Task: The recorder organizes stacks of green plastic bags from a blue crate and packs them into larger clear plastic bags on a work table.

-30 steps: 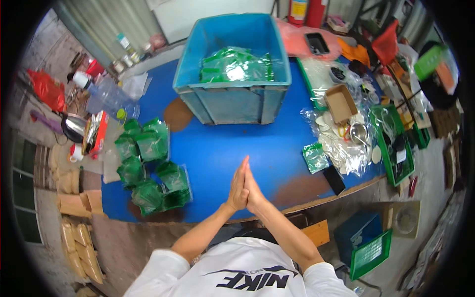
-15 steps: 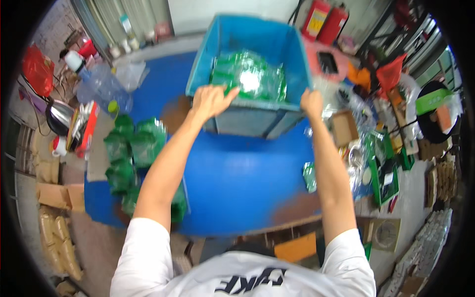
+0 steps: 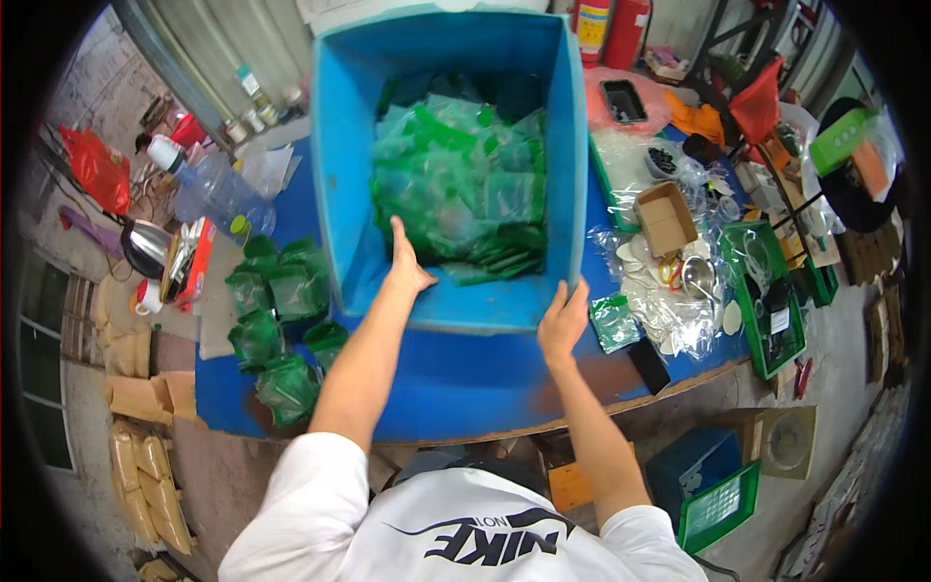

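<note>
A large blue plastic bin (image 3: 335, 184) stands on the blue table with its mouth facing me. Inside it lies a heap of green-and-clear plastic packets (image 3: 456, 175). My left hand (image 3: 409, 264) reaches over the near rim into the bin, fingers stretched out beside the packets and holding none of them. At the near right corner, my right hand (image 3: 564, 322) has its fingers wrapped over the bin's rim. Left of the bin, several bundles of green plastic pieces (image 3: 286, 301) rest on the table.
Right of the bin are a small cardboard box (image 3: 665, 219), a metal cup (image 3: 697, 276), a green packet (image 3: 614, 324), a dark flat object (image 3: 648, 366) and a green tray (image 3: 782, 335). A large clear bottle (image 3: 218, 194) and a kettle (image 3: 145, 247) stand left. Fire extinguishers (image 3: 626, 34) stand behind.
The bin has come nearer and tipped to show more of its inside. My left hand has left the near rim and moved into the bin. The right hand still grips the rim.
</note>
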Action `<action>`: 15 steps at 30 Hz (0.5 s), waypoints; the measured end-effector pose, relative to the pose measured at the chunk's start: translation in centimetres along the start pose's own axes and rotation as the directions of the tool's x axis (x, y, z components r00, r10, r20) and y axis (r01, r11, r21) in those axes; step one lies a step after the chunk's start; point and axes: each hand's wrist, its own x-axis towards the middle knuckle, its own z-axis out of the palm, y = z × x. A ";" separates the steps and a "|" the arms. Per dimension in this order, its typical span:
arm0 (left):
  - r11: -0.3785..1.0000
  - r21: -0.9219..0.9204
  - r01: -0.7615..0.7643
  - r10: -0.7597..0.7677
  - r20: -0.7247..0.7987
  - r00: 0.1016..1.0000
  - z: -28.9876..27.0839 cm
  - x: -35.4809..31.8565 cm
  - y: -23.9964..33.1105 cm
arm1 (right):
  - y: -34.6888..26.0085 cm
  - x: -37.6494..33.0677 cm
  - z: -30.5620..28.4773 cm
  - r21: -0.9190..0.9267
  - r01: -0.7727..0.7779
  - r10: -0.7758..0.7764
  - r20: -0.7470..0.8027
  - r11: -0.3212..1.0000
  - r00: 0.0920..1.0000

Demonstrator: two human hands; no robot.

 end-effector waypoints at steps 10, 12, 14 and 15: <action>0.917 -0.380 0.119 0.141 0.590 0.795 1.4 1.0 -8.0 | 4.8 -9.3 -1.7 0.089 -0.329 0.334 -0.040 0.940 0.942; 0.892 -0.446 0.069 0.252 0.619 0.744 -0.8 3.3 -8.1 | 3.9 -10.7 -1.3 0.120 -0.504 0.497 0.087 0.855 0.864; 0.844 -0.523 0.118 0.215 0.532 0.819 0.2 4.0 -8.8 | 6.2 -13.3 -0.6 0.114 -0.375 0.375 0.020 0.920 0.927; 0.839 -0.531 0.121 0.220 0.534 0.816 0.9 4.2 -8.4 | 7.3 -14.3 0.2 0.109 -0.366 0.366 0.021 0.924 0.931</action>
